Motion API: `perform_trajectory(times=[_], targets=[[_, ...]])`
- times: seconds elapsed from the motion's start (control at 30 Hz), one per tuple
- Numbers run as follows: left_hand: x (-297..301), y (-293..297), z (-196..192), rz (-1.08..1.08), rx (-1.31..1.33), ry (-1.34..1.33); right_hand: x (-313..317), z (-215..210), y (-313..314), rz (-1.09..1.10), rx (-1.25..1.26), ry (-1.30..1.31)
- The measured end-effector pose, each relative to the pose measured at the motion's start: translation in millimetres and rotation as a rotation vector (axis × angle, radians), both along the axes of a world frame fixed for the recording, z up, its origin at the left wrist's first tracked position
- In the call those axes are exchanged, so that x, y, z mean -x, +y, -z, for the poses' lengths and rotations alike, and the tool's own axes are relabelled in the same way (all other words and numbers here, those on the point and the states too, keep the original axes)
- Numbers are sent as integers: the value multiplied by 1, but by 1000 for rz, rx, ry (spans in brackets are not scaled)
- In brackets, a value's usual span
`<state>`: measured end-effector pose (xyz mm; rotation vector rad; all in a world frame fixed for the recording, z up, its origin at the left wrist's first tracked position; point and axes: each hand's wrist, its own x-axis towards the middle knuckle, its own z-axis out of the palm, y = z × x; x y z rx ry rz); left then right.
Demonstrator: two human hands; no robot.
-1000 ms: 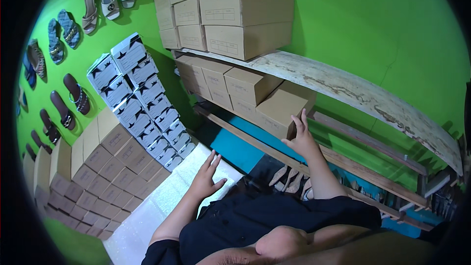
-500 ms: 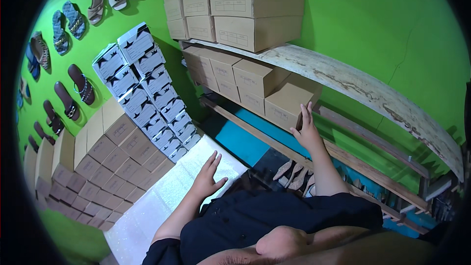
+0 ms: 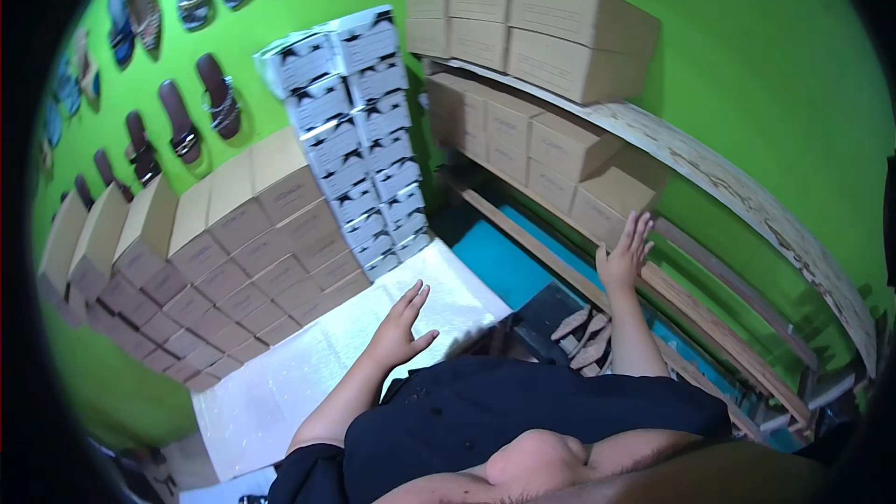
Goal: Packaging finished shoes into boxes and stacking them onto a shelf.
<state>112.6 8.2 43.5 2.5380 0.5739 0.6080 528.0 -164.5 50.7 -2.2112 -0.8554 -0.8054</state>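
My left hand (image 3: 399, 329) is open with nothing in it, thumb spread to the right, over the white plastic-wrapped tabletop (image 3: 308, 369). My right hand (image 3: 625, 257) is raised and also open, its fingers stretched upward and holding nothing. Closest to that hand is the end cardboard box (image 3: 607, 210) in a row on the lower shelf. Whether the fingertips touch the box I cannot tell; they overlap its lower right corner in the picture.
Brown boxes (image 3: 247, 266) and black-and-white boxes (image 3: 359, 145) are stacked beyond the table. More cartons (image 3: 574, 33) sit on the curved upper shelf (image 3: 719, 182). Sandals (image 3: 219, 98) hang on the green wall. Wooden rails (image 3: 541, 257) run low on the right, above several shoes (image 3: 588, 341).
The view has swung left, so shelves and stacks appear further right. My right hand has turned and sits slightly lower in the picture. Both hands stay open.
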Motion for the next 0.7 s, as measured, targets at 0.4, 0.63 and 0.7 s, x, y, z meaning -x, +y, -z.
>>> perform_trajectory(times=[0.4, 0.63, 0.7], targets=[[233, 14, 1, -468, 1, -81, 272, 12, 191, -919, -138, -316], [366, 1, -5, -734, -10, -149, 491, -72, 271, -1386, 44, -391], [395, -2, -6, -806, -19, -163, 548, -93, 295, -1425, 61, -458]])
